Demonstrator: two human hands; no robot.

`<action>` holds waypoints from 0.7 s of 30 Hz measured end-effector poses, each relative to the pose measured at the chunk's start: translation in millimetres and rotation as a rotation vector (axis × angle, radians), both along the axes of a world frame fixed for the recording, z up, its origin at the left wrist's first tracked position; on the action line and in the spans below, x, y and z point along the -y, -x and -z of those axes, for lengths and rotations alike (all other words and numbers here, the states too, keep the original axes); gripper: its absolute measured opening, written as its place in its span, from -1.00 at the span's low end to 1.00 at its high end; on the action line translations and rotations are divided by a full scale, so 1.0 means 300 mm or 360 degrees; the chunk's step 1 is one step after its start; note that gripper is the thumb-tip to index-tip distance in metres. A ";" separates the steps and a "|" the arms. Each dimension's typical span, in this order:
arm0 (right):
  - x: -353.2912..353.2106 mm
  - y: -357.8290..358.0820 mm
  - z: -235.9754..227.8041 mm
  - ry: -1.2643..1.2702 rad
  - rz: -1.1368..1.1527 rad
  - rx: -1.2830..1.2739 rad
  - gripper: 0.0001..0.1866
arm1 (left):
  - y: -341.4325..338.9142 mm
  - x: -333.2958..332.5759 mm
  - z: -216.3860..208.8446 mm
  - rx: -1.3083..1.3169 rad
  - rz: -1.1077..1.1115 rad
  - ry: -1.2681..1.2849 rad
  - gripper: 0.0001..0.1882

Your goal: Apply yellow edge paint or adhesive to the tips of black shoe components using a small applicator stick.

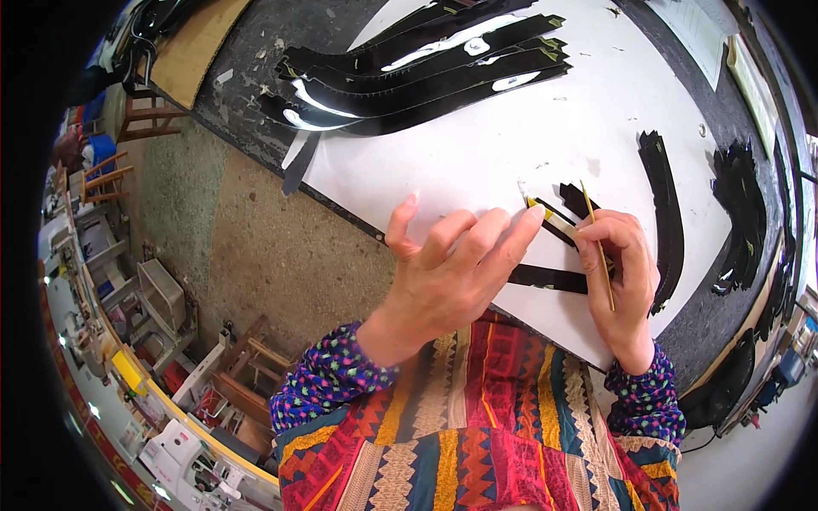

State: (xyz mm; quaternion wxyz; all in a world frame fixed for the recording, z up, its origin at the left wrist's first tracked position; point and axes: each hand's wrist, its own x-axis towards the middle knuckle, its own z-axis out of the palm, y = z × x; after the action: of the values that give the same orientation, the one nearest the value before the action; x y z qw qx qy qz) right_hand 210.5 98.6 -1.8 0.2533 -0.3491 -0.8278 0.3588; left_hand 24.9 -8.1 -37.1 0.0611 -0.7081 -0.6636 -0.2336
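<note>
My left hand [452,271] reaches over the near edge of the white work surface, its outer fingers raised and spread. Its index fingertip is at the yellow end of a narrow black strip [558,225] with a pale face; my thumb is hidden underneath. With curled fingers, my right hand [624,277] grips a thin wooden stick [602,255], which stands nearly upright in the picture. Its thumb and index tips meet at the strip's other end. Another black strip [550,278] lies under the hands, and a jagged-ended black piece [576,198] lies just beyond.
Several glossy black strips [426,81] are stacked at the far left of the white sheet [477,153]. A curved black strip [665,217] lies right of my hand, beside a black bundle [740,213]. Wooden stools [149,119] and machines [183,456] stand left.
</note>
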 end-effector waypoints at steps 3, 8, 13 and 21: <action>0.000 0.001 -0.001 -0.0003 -0.0004 -0.0012 -0.76 | -0.008 -0.006 -0.007 -0.0004 -0.0057 0.0007 -0.52; 0.006 0.006 -0.004 -0.0088 -0.0006 0.0029 -0.75 | -0.006 -0.006 -0.011 0.0004 -0.0059 0.0038 -0.52; 0.014 0.009 -0.022 -0.0148 -0.0017 0.0072 -0.73 | -0.009 -0.010 -0.006 0.0024 -0.0070 0.0037 -0.53; 0.000 -0.007 -0.009 -0.0313 -0.0104 0.0074 -0.68 | -0.010 -0.004 -0.010 0.0028 -0.0068 0.0043 -0.52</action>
State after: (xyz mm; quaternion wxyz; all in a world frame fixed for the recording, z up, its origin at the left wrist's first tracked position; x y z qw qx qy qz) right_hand 212.6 98.5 1.0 0.2553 -0.3036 -0.8756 0.2756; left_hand 28.0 -7.0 -34.3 0.0508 -0.6925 -0.6821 -0.2294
